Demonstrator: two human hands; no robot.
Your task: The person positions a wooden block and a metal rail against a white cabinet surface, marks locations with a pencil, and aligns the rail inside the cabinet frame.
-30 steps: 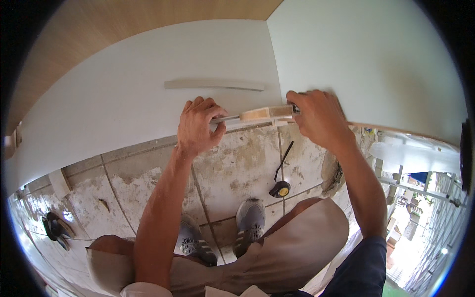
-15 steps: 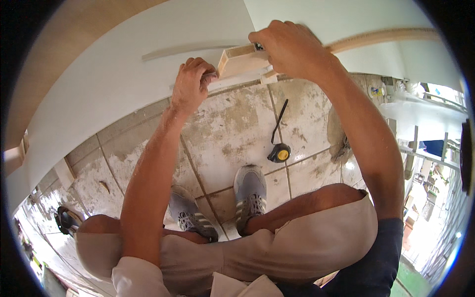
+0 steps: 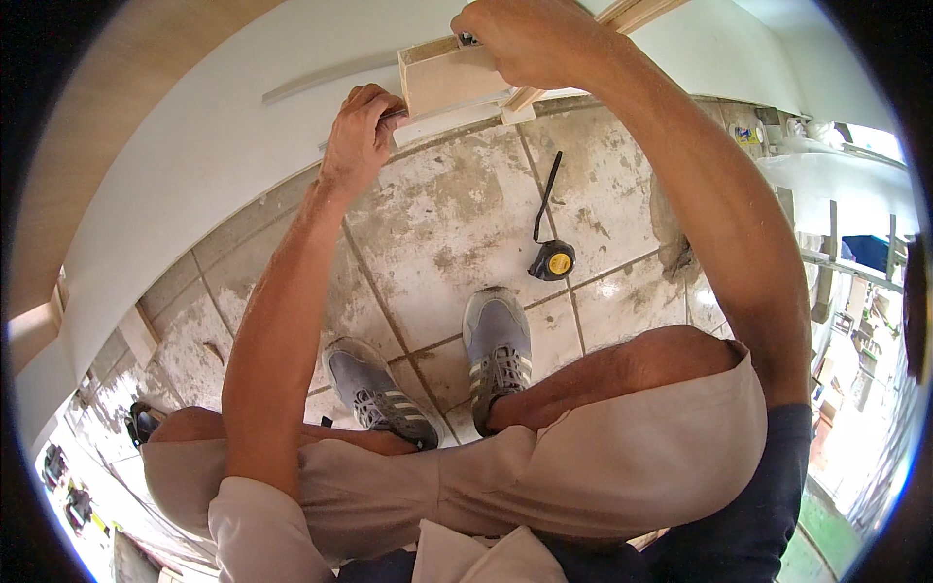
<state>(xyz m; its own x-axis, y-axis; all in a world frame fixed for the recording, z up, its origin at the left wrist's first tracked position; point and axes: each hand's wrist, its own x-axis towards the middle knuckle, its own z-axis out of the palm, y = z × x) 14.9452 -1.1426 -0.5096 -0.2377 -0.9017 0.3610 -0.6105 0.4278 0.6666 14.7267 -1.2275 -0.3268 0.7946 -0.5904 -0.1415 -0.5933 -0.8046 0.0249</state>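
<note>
A short pale wooden box-like piece [image 3: 449, 80] with an open top stands out from the white panel. My right hand [image 3: 535, 44] is closed over the right end of this piece. A small shiny metal part [image 3: 467, 39] shows at its fingertips, and the rest is hidden under the hand. My left hand [image 3: 360, 136] is closed in a pinch beside the lower left corner of the piece. Something thin and dark shows between its fingers, too small to name.
Ahead stands a large white panel [image 3: 214, 146] with a pale strip [image 3: 330, 78] on it. A wooden batten [image 3: 637, 14] lies behind my right wrist. On the stained tile floor [image 3: 428, 223] rests a black and yellow tape measure [image 3: 554, 260] with a strap, in front of my shoes [image 3: 496, 335].
The view has tipped, so the hands and wooden piece sit higher and further left in the picture. Both hands keep nearly the same hold beside the wooden piece.
</note>
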